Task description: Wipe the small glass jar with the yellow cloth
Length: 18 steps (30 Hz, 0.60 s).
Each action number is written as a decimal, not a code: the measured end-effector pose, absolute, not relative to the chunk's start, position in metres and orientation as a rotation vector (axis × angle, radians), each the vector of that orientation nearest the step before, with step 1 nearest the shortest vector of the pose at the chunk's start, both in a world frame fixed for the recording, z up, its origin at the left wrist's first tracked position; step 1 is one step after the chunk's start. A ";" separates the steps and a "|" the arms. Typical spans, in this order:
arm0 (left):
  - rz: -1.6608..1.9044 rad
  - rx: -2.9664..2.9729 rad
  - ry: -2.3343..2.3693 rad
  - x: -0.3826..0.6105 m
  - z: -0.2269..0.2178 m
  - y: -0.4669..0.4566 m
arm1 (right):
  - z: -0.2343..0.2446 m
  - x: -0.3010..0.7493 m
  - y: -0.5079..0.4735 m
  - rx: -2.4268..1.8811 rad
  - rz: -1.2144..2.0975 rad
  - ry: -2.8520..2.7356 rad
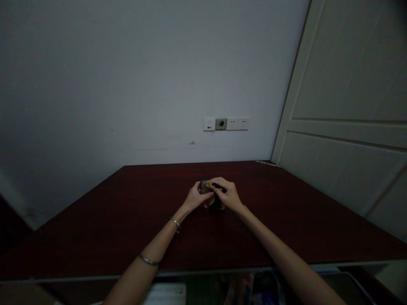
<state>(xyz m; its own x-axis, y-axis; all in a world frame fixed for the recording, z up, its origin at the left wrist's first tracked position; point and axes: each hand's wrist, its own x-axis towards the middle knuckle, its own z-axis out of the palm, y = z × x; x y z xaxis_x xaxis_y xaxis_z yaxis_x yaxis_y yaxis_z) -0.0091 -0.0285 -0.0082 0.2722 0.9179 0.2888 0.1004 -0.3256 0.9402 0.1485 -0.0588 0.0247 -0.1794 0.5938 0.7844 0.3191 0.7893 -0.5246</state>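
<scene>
Over the middle of the dark red table (143, 224), both my hands are close together. My left hand (194, 198) is closed around a small clear, shiny object (204, 188), perhaps glass or plastic; its kind is too dim to make out. Between the fingers of my right hand (228, 195) is a soft-looking black-and-yellow piece (216, 204). Part of it lies against the clear object and part hangs below the fingers towards the tabletop. I cannot tell whether it is cloth or a wrapper. My fingers hide much of both.
A white wall (159, 84) with sockets and switches (237, 123) rises behind the table. On the right stands a pale panelled door (346, 127). Below the front edge are a white box-like object (167, 293) and several dim, colourful items (246, 288).
</scene>
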 end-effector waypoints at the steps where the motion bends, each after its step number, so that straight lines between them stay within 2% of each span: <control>1: 1.151 1.664 0.943 -0.009 -0.009 -0.029 | 0.025 0.149 -0.058 -0.712 0.285 -1.789; 8: 1.106 1.651 0.900 -0.006 -0.005 -0.035 | 0.028 0.150 -0.036 -0.809 0.391 -1.688; 18: 1.134 1.634 0.883 -0.005 -0.008 -0.031 | 0.030 0.155 -0.065 -0.614 0.211 -1.982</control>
<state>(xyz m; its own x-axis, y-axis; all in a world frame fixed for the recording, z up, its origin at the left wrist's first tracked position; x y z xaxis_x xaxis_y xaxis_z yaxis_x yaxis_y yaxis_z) -0.0053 -0.0309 -0.0080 0.3152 0.9066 0.2804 0.0496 -0.3108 0.9492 0.1546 -0.0653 0.0302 -0.3633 0.5054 0.7826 0.3294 0.8555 -0.3996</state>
